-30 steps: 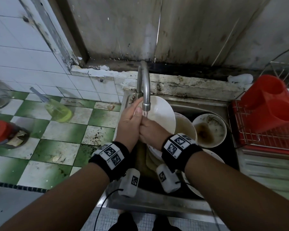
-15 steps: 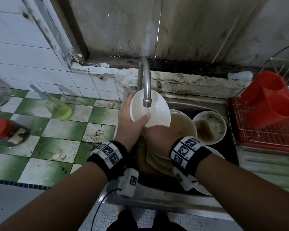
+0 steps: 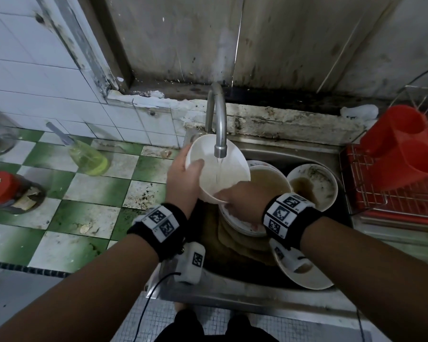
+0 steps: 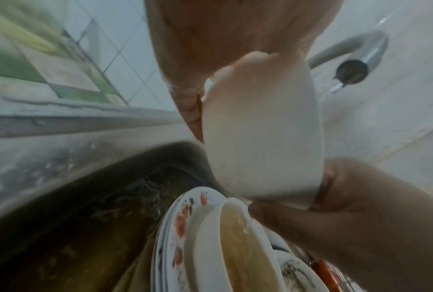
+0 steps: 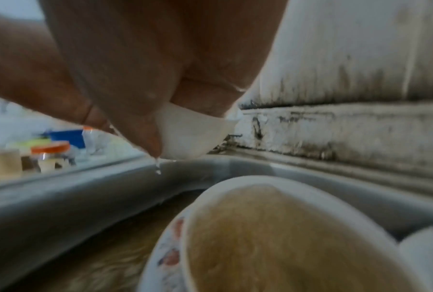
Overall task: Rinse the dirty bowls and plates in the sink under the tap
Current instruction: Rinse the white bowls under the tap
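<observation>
Green-and-white checked tiles cover the table (image 3: 92, 191) left of the steel sink (image 3: 232, 294), where a white bowl (image 3: 215, 169) is tilted under the tap (image 3: 219, 134) with water running into it. Compared with 0.5 s ago, the bowl sits slightly lower and more open to the stream. The left hand (image 3: 183, 178) grips its left rim, thumb inside; the right hand (image 3: 242, 196) holds the near rim from below (fingers curled under it). Below sit 1 bowl of brown water (image 3: 269, 178) on a patterned plate (image 4: 183, 227), and a stained bowl (image 3: 314, 183) to the right.
</observation>
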